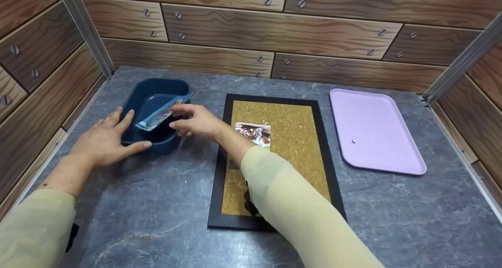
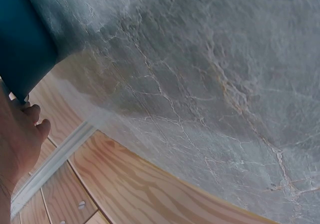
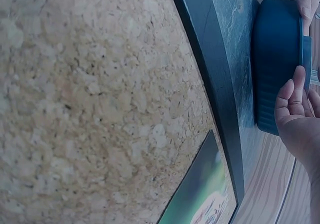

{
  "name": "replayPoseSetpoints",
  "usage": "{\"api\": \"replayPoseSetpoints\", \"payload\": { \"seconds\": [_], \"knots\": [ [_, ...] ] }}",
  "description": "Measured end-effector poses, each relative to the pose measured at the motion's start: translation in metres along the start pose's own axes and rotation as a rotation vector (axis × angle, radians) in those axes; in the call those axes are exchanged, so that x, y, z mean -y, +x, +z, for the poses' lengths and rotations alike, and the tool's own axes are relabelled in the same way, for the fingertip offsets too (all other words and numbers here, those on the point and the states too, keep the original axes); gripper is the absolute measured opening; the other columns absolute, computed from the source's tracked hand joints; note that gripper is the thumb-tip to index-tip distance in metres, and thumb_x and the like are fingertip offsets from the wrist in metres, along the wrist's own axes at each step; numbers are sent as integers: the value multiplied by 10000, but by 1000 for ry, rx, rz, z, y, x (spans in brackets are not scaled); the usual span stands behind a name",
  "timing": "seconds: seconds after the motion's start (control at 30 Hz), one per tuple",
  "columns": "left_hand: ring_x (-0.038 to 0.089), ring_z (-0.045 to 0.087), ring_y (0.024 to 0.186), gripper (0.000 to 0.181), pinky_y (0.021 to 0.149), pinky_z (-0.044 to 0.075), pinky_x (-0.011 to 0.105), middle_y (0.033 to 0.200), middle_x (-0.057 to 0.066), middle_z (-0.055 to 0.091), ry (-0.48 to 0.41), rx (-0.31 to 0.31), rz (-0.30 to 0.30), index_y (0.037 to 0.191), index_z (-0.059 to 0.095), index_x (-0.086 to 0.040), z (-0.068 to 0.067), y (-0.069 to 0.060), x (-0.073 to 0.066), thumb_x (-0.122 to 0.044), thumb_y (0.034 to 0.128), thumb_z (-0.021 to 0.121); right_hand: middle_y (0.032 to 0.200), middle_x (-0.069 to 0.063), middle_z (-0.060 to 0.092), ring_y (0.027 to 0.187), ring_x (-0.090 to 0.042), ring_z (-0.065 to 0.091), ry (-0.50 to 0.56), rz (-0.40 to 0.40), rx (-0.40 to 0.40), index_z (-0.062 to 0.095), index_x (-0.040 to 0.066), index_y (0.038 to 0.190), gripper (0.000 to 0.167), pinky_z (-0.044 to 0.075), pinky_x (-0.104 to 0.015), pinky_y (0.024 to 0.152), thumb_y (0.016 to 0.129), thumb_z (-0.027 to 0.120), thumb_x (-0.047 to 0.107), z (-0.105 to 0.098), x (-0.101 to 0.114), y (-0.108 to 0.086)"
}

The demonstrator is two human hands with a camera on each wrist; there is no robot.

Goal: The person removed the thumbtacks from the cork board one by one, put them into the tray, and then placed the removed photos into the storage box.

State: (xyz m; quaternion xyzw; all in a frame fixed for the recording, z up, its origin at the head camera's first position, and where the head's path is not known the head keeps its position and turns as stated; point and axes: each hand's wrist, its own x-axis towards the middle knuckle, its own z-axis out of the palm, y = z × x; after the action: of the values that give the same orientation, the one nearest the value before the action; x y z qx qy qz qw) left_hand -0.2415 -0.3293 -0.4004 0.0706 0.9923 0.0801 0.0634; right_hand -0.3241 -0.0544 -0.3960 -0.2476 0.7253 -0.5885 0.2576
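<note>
My right hand is over the right side of a deep blue plastic bin. Its thumb and fingers pinch a thin, glossy, blue-edged card, which slants across the bin's opening; what is printed on it is too small to tell. My left hand rests against the bin's near left corner, fingers spread along the left side and thumb along the front. In the right wrist view, the right hand is by the bin's rim. Under the right forearm lies a black-framed cork board bearing a tiger photo.
To the right of the board is a lilac tray with a small shiny piece on it. Small bright bits show on the cork near the photo. Wood-patterned walls enclose the grey marbled tabletop at the back and sides.
</note>
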Motion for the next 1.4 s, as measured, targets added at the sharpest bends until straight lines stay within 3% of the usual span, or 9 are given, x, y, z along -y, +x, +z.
{"api": "replayPoseSetpoints", "payload": {
  "seconds": [0.2,0.43,0.83,1.0,1.17,1.4],
  "knots": [
    [698,196,1458,1181,1140,262,789,1709,359,43,10,-6,5,1706,67,-64,0,1,-4,-877,933,434,1553,-140,554,822,-160,711,-30,-9,-2,531,77,1568,560,587,-386,851,1033,690,122,-3,0,-4],
    [696,175,1465,1203,1147,242,791,1710,356,29,7,0,-2,1705,66,-60,0,3,-9,-895,919,428,1521,-81,588,847,-177,716,-34,-17,-30,555,105,1557,546,590,-464,923,1031,698,123,-10,1,-10],
    [680,151,1483,1219,1160,217,787,1709,360,25,2,7,-14,1702,57,-52,-1,4,-10,-903,912,426,1465,-58,620,992,-295,763,-5,-8,-77,576,117,1537,540,597,-462,955,1020,727,149,-26,14,-24],
    [681,146,1483,1225,1160,200,794,1707,361,14,-5,14,-20,1703,51,-57,-1,3,-7,-909,906,427,1524,-118,582,1025,-302,760,-29,-26,-81,547,101,1559,557,605,-338,843,1031,716,157,-36,22,-32],
    [616,126,1528,1218,1205,149,748,1696,380,22,-3,7,-2,1696,62,-28,-1,2,-4,-882,921,454,1514,-116,594,1081,-417,728,-17,-51,-106,558,95,1548,550,590,-345,834,1024,720,135,-49,30,-41],
    [590,104,1545,1216,1210,100,749,1691,388,6,-10,6,11,1695,44,-25,1,0,0,-867,928,470,1495,-75,607,1043,-344,747,-46,-78,-134,553,106,1554,550,591,-329,845,1030,717,144,-70,37,-57]
  ]
}}
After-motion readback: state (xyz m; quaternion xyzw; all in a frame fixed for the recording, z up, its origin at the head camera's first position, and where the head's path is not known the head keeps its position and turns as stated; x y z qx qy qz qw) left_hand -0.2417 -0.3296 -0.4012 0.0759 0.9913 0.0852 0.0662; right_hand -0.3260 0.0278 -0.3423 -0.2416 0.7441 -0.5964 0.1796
